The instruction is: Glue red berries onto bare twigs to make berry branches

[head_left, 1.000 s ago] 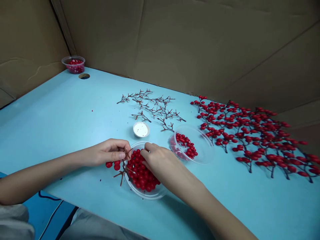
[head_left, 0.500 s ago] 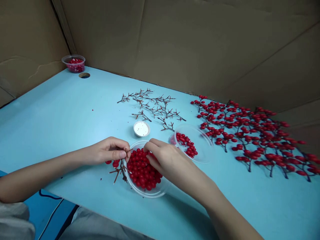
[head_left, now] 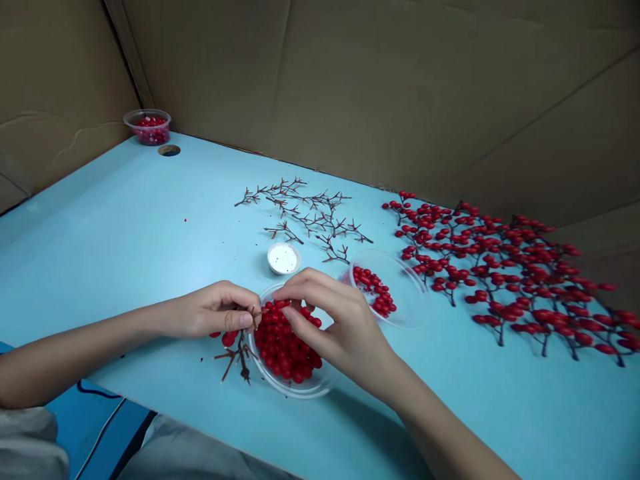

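My left hand point(head_left: 217, 312) pinches a brown artificial twig point(head_left: 242, 355) beside the left rim of a clear plastic bowl point(head_left: 306, 395). A few red berries show on the twig under my fingers, and its bare prongs hang toward the table. Red berries point(head_left: 284, 352) are heaped in the bowl. Above its right side hovers my right hand point(head_left: 343, 319), thumb and fingertips apart. No berry can be made out between them. Just behind the bowl stands a small white cup point(head_left: 283, 259) with white contents and dark specks.
Bare twigs point(head_left: 310, 213) lie beyond the white cup. Many berry-covered branches point(head_left: 500, 273) spread over the right side. A second clear container point(head_left: 413, 313) with berries sits right of my bowl, and another tub point(head_left: 150, 131) stands in the far left corner. Cardboard walls point(head_left: 380, 87) enclose the table.
My right hand has lifted from the berries, its fingers spreading. My left hand still holds the twig, which has tilted and dropped slightly.
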Action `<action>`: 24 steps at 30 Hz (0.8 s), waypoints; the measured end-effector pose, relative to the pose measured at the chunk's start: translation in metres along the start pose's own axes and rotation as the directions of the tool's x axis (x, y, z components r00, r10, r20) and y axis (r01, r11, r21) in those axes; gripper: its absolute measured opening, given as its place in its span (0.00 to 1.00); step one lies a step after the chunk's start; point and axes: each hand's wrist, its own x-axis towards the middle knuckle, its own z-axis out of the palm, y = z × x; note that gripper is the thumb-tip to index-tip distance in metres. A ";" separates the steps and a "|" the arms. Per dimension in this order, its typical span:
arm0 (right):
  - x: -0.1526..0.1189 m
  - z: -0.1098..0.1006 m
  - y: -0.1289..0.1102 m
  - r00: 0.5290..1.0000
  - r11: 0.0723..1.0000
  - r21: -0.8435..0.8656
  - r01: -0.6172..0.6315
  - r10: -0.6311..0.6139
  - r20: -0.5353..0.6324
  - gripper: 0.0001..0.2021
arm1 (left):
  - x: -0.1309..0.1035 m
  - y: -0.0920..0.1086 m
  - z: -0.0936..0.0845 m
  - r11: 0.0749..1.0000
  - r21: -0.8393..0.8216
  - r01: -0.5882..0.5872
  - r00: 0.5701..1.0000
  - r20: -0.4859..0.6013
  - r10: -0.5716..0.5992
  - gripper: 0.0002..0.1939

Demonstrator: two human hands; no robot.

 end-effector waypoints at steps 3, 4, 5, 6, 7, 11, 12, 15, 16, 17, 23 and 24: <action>0.000 -0.001 -0.002 1.000 1.000 -0.025 0.003 -0.003 -0.001 0.07 | 0.000 -0.001 0.000 1.000 -0.010 -0.004 1.000 0.003 0.004 0.14; 0.000 -0.001 -0.003 1.000 0.999 -0.032 0.003 -0.003 -0.010 0.08 | 0.000 -0.001 0.000 1.000 -0.011 -0.005 1.000 0.002 0.005 0.14; 0.000 -0.001 -0.003 1.000 0.999 -0.034 0.005 -0.006 -0.018 0.08 | -0.001 -0.002 0.000 1.000 -0.010 -0.006 1.000 0.002 0.006 0.14; 0.000 -0.001 -0.004 1.000 0.999 -0.031 0.008 -0.008 -0.024 0.08 | -0.001 -0.002 0.000 1.000 -0.010 -0.005 1.000 0.002 0.005 0.14; 0.000 0.000 -0.005 1.000 1.000 -0.024 0.012 -0.013 -0.026 0.08 | -0.001 -0.002 0.000 1.000 -0.012 -0.003 1.000 0.003 0.003 0.13; -0.001 0.006 -0.005 0.999 1.000 0.003 0.028 -0.028 -0.035 0.08 | 0.000 -0.003 0.001 0.999 -0.044 -0.011 1.000 0.013 0.011 0.13; -0.001 0.008 -0.005 0.999 1.000 0.007 0.030 -0.030 -0.044 0.08 | 0.000 -0.002 0.001 0.998 -0.055 -0.020 1.000 0.017 0.021 0.13; -0.001 0.010 -0.005 0.999 0.999 0.032 0.030 -0.028 -0.047 0.09 | 0.001 -0.002 0.001 0.996 -0.079 -0.041 0.998 0.043 0.045 0.14; -0.001 0.010 -0.005 0.999 0.998 0.049 0.025 -0.024 -0.038 0.09 | 0.001 -0.003 0.001 0.996 -0.082 -0.045 0.998 0.050 0.049 0.14; -0.001 0.009 -0.005 0.999 0.998 0.068 0.019 -0.017 -0.028 0.09 | 0.001 -0.003 0.001 0.995 -0.085 -0.048 0.997 0.055 0.052 0.14; -0.002 0.010 -0.003 1.000 0.990 0.140 0.020 -0.017 -0.023 0.09 | 0.000 -0.004 0.002 0.993 -0.107 -0.057 0.996 0.055 0.063 0.12; -0.003 0.011 -0.003 0.999 0.989 0.144 0.027 -0.023 -0.030 0.09 | 0.000 -0.004 0.002 0.993 -0.104 -0.052 0.997 0.054 0.058 0.12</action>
